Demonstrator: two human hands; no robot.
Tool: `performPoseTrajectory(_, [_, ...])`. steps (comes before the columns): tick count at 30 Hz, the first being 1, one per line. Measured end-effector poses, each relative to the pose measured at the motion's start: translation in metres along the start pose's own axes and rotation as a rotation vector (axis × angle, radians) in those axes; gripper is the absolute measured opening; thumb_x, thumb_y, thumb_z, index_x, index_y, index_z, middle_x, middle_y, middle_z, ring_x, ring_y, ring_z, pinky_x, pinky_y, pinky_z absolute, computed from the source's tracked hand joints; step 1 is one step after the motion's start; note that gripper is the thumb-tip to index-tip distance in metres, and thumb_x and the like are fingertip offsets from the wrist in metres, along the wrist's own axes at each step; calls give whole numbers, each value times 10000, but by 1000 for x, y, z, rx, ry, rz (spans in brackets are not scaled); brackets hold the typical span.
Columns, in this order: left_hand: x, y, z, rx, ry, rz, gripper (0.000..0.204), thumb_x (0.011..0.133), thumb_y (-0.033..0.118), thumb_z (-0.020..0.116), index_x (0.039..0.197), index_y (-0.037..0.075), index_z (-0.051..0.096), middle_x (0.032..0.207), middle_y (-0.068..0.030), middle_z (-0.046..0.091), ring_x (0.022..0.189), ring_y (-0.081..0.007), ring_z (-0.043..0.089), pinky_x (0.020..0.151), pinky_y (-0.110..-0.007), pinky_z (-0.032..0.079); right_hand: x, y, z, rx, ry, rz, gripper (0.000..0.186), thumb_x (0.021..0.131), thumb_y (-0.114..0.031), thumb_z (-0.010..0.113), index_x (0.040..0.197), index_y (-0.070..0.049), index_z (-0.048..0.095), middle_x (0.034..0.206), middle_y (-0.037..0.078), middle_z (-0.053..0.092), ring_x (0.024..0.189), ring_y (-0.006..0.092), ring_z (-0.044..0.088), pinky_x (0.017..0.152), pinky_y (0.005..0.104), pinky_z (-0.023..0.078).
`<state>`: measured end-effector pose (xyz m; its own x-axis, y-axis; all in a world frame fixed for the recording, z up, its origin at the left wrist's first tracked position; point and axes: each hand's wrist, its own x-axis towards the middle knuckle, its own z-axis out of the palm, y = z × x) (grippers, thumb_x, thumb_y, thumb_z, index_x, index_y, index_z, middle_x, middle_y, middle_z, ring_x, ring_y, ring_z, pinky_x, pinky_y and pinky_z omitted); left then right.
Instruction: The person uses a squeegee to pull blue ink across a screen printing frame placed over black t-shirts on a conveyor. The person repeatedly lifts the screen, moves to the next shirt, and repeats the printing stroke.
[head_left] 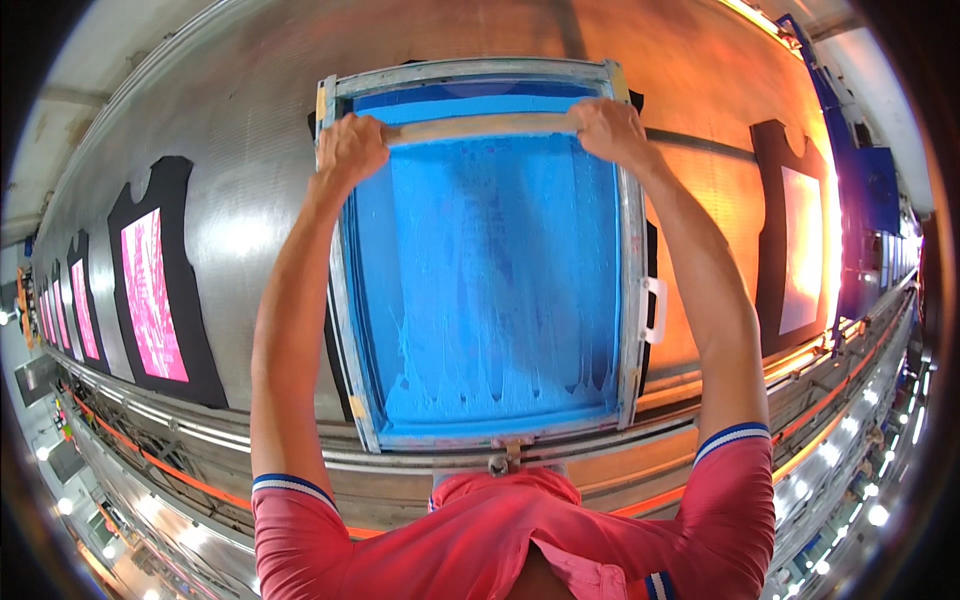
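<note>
Both arms reach forward over a screen-printing frame [634,300] whose mesh [480,270] is coated in bright blue ink. A long squeegee [480,125] lies crosswise near the far end of the frame. My left hand [352,148] is closed around its left end, and my right hand [612,130] grips the right end. Blue ink [490,103] is pooled beyond the squeegee, and drips streak the near part of the mesh. Dark fabric peeks out past the frame's sides; most of it is hidden beneath.
Left on the long metal table [240,110] lies a black garment piece [165,290] with a pink print. Smaller printed pieces follow farther left. Another dark piece [770,230] lies at right under an orange glow. A white handle [655,310] juts from the frame; metal rails run along the near edge.
</note>
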<state>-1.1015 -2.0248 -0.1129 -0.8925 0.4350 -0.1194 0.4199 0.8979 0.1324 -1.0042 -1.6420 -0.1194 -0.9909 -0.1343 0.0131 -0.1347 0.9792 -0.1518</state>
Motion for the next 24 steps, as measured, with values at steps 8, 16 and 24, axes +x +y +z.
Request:
performPoseTrajectory(8, [45,-5,5,66,-34,-37,270,807,148,707,1052,196,809,862,-116,761,780,-267,734,766,-444,578,42,11,1,12,-109,65,251,736,-1,600,932,-72,739,960,135,722,910,357,687,809,490,555])
performPoseTrajectory(16, [-24,5,15,39,-8,-11,339,818,91,623,1075,230,795,857,-139,747,763,-314,728,699,-429,573,-26,-16,10,30,-64,23,247,738,12,640,960,-69,711,918,77,681,964,285,668,776,427,564])
performPoseTrajectory(24, [-165,26,33,-17,-20,-9,392,781,29,654,1114,204,762,1042,-45,761,860,-274,736,728,-406,586,-154,-79,4,96,-71,4,128,721,31,617,834,-27,635,865,90,629,897,273,660,696,418,573])
